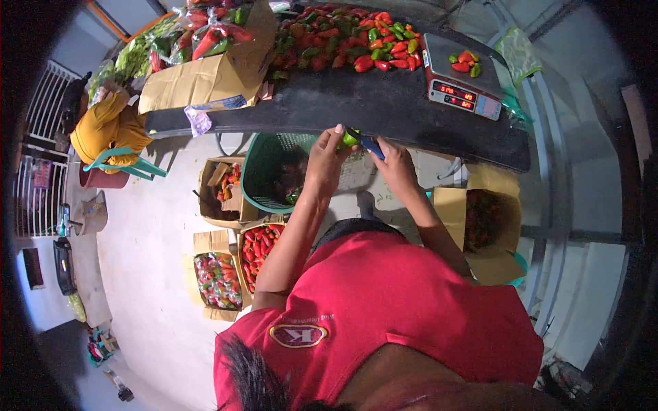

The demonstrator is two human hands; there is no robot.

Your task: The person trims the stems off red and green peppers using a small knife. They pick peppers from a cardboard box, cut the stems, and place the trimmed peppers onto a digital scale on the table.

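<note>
Near the table's front edge, my left hand (326,149) holds a green pepper (350,138) between its fingers. My right hand (395,159) grips the blue handle of a small cutting tool (371,146), whose dark end meets the pepper; its exact kind is hard to tell. Red and green peppers (370,46) lie heaped on the dark table (329,100) beyond my hands. To the right of the heap, several peppers (464,64) rest on a digital scale (457,85) with a lit red display. A green plastic basket (245,177) stands below my left hand.
An open cardboard box (198,85) and bagged peppers (211,38) occupy the table's left part. Cardboard boxes (218,280) of peppers stand on the floor at left, another box (493,226) at right. A person in yellow (105,128) sits at far left on a green chair (128,164).
</note>
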